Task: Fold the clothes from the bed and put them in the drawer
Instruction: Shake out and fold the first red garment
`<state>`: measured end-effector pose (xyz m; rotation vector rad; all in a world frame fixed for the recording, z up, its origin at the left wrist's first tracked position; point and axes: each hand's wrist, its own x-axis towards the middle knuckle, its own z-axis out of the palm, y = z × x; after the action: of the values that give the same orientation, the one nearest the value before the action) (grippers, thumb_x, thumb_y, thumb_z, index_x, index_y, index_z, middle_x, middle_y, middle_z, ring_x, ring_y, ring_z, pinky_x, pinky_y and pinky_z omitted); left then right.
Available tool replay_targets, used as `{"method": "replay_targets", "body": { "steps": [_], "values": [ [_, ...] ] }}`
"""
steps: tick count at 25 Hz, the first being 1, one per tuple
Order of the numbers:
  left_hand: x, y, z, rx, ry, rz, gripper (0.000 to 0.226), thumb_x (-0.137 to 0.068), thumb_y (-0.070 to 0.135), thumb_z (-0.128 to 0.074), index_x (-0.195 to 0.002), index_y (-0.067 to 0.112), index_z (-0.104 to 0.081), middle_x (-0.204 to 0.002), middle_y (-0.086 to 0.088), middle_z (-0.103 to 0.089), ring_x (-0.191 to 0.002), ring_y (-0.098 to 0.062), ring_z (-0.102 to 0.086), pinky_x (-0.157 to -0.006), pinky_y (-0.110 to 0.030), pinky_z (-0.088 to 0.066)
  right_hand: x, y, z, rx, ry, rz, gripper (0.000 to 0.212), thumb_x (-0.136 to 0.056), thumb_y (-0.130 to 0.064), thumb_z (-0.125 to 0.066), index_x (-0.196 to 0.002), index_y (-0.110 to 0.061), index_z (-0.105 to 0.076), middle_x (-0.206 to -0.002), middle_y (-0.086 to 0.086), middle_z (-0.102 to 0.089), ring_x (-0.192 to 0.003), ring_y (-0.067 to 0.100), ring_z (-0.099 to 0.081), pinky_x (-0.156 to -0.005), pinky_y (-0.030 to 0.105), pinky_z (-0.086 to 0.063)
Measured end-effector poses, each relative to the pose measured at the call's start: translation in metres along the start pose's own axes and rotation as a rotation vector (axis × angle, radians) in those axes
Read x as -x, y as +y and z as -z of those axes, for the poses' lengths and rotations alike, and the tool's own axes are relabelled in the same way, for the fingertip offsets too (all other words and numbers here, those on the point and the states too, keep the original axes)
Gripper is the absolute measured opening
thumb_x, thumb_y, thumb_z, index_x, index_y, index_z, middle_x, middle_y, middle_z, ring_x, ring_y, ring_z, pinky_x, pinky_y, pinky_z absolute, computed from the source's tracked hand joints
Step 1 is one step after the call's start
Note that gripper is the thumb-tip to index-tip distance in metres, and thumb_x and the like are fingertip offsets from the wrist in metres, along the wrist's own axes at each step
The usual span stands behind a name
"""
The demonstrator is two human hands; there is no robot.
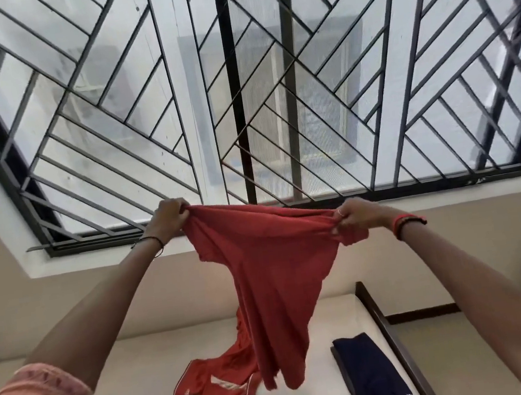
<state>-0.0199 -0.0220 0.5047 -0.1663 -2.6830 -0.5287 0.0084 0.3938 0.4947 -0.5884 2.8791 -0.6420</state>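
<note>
Both hands, the left hand [169,216] and right hand [356,216], are closed on the top edge of a red shirt [272,268], held up above the bed [143,372]. Best to even the grips, then lower it flat for folding.

The red shirt [271,262] pinched between the left hand [169,217] and right hand [359,215] is thin, matt, soft cloth; below it lies a smoother red garment [223,381] with white trim. Beyond the hands, the window grille [270,80] is dark painted metal; the sheet [137,379] beneath is plain matt fabric.
</note>
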Motion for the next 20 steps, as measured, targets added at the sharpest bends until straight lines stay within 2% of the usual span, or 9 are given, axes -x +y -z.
{"method": "replay_targets", "body": {
  "steps": [3,6,8,10,12,14,16,18,20],
  "values": [
    [0.015,-0.011,-0.01,0.072,0.022,0.001,0.022,-0.083,-0.002,-0.053,-0.098,-0.004,-0.069,-0.098,-0.024,-0.069,-0.095,-0.033,-0.064,-0.083,-0.035,-0.045,0.004,-0.005,0.014,-0.076,-0.088,0.033,0.019,-0.077,-0.021,-0.077,-0.061,-0.023,-0.068,-0.054,-0.014,-0.062,-0.052,-0.005,-0.053,-0.055,0.009,-0.04],
    [0.024,-0.025,-0.013,0.13,0.022,0.072,0.02,-0.084,0.002,-0.053,-0.098,-0.003,-0.068,-0.093,-0.022,-0.068,-0.09,-0.032,-0.063,-0.079,-0.036,-0.045,0.008,-0.004,0.006,-0.371,-0.048,0.087,0.005,-0.084,-0.019,-0.07,-0.082,-0.021,-0.074,-0.08,-0.009,-0.065,-0.075,0.003,-0.057,-0.073,0.019,-0.046],
    [0.031,-0.034,-0.013,0.152,-0.014,0.112,0.019,-0.086,0.006,-0.053,-0.098,-0.001,-0.066,-0.088,-0.017,-0.066,-0.084,-0.027,-0.06,-0.075,-0.033,-0.042,0.011,-0.006,-0.003,-0.496,-0.046,0.124,0.032,-0.086,-0.014,-0.067,-0.117,-0.022,-0.067,-0.109,-0.007,-0.067,-0.097,0.006,-0.062,-0.089,0.021,-0.048],
    [0.039,-0.039,-0.015,0.185,-0.057,0.14,0.016,-0.091,0.008,-0.048,-0.092,0.001,-0.063,-0.081,-0.014,-0.061,-0.077,-0.024,-0.054,-0.069,-0.03,-0.037,0.01,-0.009,-0.014,-0.48,-0.094,0.122,0.053,-0.085,-0.014,-0.068,-0.133,-0.031,-0.053,-0.112,-0.012,-0.066,-0.098,0.004,-0.062,-0.087,0.019,-0.05],
    [0.05,-0.044,-0.02,0.247,-0.121,0.183,0.023,-0.095,0.009,-0.039,-0.076,0.008,-0.053,-0.073,-0.008,-0.052,-0.068,-0.02,-0.045,-0.063,-0.032,-0.03,0.008,-0.015,-0.025,-0.438,-0.142,0.103,0.037,-0.085,-0.017,-0.069,-0.119,-0.032,-0.063,-0.096,-0.017,-0.067,-0.086,0.0,-0.061,-0.078,0.017,-0.049],
    [0.063,-0.046,-0.029,0.402,-0.168,0.27,0.034,-0.097,0.01,-0.032,-0.065,0.018,-0.039,-0.066,-0.001,-0.039,-0.062,-0.014,-0.033,-0.058,-0.033,-0.023,0.005,-0.019,-0.035,-0.384,-0.15,0.091,0.009,-0.088,-0.018,-0.065,-0.097,-0.018,-0.067,-0.085,-0.011,-0.064,-0.079,0.003,-0.057,-0.074,0.02,-0.044],
    [0.077,-0.052,-0.037,0.568,-0.245,0.336,0.035,-0.097,0.011,-0.031,-0.064,0.023,-0.033,-0.065,0.003,-0.033,-0.061,-0.011,-0.027,-0.056,-0.031,-0.02,-0.001,-0.021,-0.05,-0.323,-0.141,0.06,0.009,-0.094,-0.012,-0.057,-0.097,-0.005,-0.061,-0.086,0.001,-0.058,-0.079,0.009,-0.052,-0.074,0.024,-0.041],
    [0.093,-0.055,-0.04,0.692,-0.355,0.329,0.025,-0.093,0.021,-0.037,-0.068,0.024,-0.035,-0.067,0.005,-0.032,-0.061,-0.009,-0.027,-0.055,-0.028,-0.022,-0.004,-0.027,-0.068,-0.282,-0.092,0.043,0.01,-0.096,-0.002,-0.047,-0.098,-0.004,-0.057,-0.087,0.004,-0.054,-0.077,0.009,-0.048,-0.072,0.021,-0.039],
    [0.105,-0.064,-0.039,0.682,-0.488,0.294,0.019,-0.075,0.037,-0.051,-0.076,0.021,-0.041,-0.072,0.006,-0.038,-0.063,-0.008,-0.033,-0.055,-0.025,-0.027,-0.01,-0.029,-0.092,-0.293,-0.03,-0.011,0.016,-0.098,0.0,-0.04,-0.103,-0.005,-0.054,-0.093,0.004,-0.053,-0.083,0.01,-0.048,-0.077,0.023,-0.039]
  ]
}}
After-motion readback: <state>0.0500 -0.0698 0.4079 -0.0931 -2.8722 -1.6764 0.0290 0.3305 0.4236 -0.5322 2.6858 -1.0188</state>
